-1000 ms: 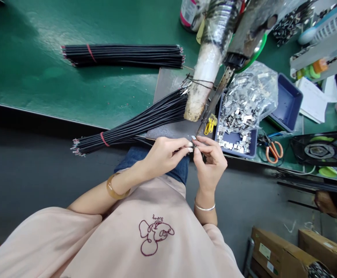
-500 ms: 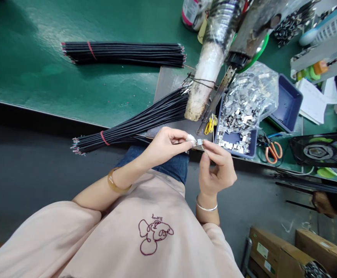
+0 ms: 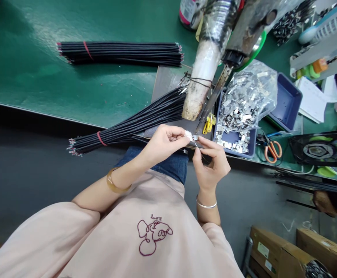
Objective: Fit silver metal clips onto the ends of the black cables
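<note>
My left hand (image 3: pixel 168 139) is closed in a pinch at the bench edge, with a white covering on a fingertip. A small silver metal connector (image 3: pixel 195 137) sticks out at its fingertips. From the right, my right hand (image 3: pixel 211 158) reaches in, its index fingertip close to the connector. Between its thumb and fingers runs a thin solder wire (image 3: pixel 196 144). Just above the connector, a soldering iron (image 3: pixel 219 83) slants down, its tip close by. Behind my left hand lies a fanned bundle of black cables (image 3: pixel 139 117), tied with a red band.
Another tied bundle of black cables (image 3: pixel 119 53) lies farther back on the green bench (image 3: pixel 41 85). To the right are a blue tray (image 3: pixel 251 148) of metal connectors, orange-handled scissors (image 3: pixel 273 151) and a black fan (image 3: pixel 320 150). A plastic-wrapped tube (image 3: pixel 199 81) hangs low beside the iron.
Both hands have shifted slightly left and up, the right one more. The connector has come nearer to the iron's tip. The whole view has slid slightly.
</note>
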Motion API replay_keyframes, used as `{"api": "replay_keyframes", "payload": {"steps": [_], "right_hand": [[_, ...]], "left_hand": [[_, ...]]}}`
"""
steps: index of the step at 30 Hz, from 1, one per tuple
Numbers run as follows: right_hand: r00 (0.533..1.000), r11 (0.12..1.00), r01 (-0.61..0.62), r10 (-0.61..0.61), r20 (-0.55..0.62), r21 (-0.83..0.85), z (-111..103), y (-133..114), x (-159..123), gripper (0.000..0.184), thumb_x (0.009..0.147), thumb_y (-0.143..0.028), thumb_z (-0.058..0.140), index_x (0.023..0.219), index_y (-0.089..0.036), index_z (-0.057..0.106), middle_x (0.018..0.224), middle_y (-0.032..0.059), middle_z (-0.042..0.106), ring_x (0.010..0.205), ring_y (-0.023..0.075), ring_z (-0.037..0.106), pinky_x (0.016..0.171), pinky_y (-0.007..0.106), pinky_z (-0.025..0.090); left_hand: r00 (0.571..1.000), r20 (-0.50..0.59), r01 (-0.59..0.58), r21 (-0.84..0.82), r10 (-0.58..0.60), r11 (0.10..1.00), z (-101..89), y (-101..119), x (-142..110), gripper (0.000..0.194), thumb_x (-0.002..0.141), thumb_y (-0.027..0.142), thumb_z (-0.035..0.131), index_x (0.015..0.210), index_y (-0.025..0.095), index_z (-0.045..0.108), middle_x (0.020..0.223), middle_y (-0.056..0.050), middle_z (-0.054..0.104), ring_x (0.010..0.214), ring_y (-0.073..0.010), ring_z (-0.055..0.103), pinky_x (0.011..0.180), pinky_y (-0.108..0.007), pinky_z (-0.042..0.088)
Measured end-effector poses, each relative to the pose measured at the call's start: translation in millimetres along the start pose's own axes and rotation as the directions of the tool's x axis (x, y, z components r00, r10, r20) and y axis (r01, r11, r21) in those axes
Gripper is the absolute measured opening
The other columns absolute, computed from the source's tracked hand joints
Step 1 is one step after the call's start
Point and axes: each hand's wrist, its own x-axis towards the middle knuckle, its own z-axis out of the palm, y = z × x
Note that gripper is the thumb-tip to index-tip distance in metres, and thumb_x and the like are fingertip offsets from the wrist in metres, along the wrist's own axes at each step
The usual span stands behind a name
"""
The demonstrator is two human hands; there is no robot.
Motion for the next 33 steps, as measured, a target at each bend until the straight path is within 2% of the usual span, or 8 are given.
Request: {"api": "replay_keyframes", "payload": {"steps": [5,10,15,22,27,33], "right_hand": [[0.997,0.996,0.076,-0.077,-0.013,-0.041,1.7,1.4,0.0,0.017,0.086,-0.012,0.068,0.092,-0.026,0.061,0.108,0.0032,0.078,0.093,0.0182,0.077,0.078,0.033,0.066],[0.999,0.999,0.05,-0.049,-0.018,0.008,3.6,4.3,1.2,0.017,0.087,-0.011,0.065,0.095,-0.026,0.06,0.12,0.0043,0.076,0.094,0.0189,0.078,0.078,0.035,0.068],[0.999,0.998,0.036,-0.037,-0.008,-0.044,4.9,5.7,3.9,0.016,0.088,-0.011,0.066,0.094,-0.025,0.061,0.117,0.0041,0.077,0.096,0.0194,0.078,0.08,0.034,0.068],[0.999,0.999,0.035,-0.035,-0.014,-0.036,7.1,5.0,7.1,0.018,0.086,-0.009,0.067,0.093,-0.024,0.061,0.115,0.0048,0.078,0.099,0.0182,0.077,0.083,0.032,0.067],[1.0,0.999,0.017,-0.017,-0.008,-0.042,8.6,2.5,10.5,0.014,0.089,-0.012,0.066,0.093,-0.025,0.061,0.116,0.0048,0.077,0.098,0.0187,0.077,0.082,0.034,0.068],[1.0,0.999,0.014,-0.014,-0.004,-0.051,6.0,-2.3,14.9,0.014,0.088,-0.013,0.066,0.091,-0.026,0.062,0.118,0.0039,0.075,0.098,0.0181,0.076,0.083,0.035,0.067]], "left_hand": [[0.999,-0.043,-0.025,0.001,0.025,1.0,2.1,0.3,2.6,0.016,0.075,0.021,0.066,0.063,0.012,0.068,0.061,-0.001,0.059,0.059,-0.0093,0.049,0.055,-0.021,0.039],[0.997,-0.058,-0.051,0.007,0.052,0.999,5.0,2.0,4.9,0.01,0.071,0.015,0.065,0.062,0.012,0.069,0.057,0.001,0.057,0.055,-0.0069,0.044,0.051,-0.019,0.035],[0.993,-0.08,-0.079,0.04,0.082,0.996,7.2,-1.1,6.0,0.011,0.071,0.016,0.065,0.062,0.012,0.07,0.058,0.001,0.058,0.053,-0.0064,0.043,0.05,-0.019,0.034],[0.977,-0.161,-0.127,0.105,0.143,0.986,9.9,-9.1,7.1,0.015,0.075,0.02,0.068,0.062,0.014,0.066,0.052,0.003,0.048,0.049,-0.0058,0.037,0.045,-0.02,0.028],[0.975,-0.178,-0.12,0.072,0.132,0.99,11.9,-3.9,8.6,0.014,0.075,0.023,0.07,0.065,0.015,0.066,0.056,0.001,0.055,0.053,-0.0085,0.046,0.047,-0.021,0.035],[0.978,-0.168,-0.115,0.053,0.122,0.992,11.9,2.8,9.9,0.014,0.073,0.021,0.066,0.062,0.015,0.061,0.054,0.003,0.044,0.051,-0.0063,0.035,0.047,-0.021,0.027]]}}
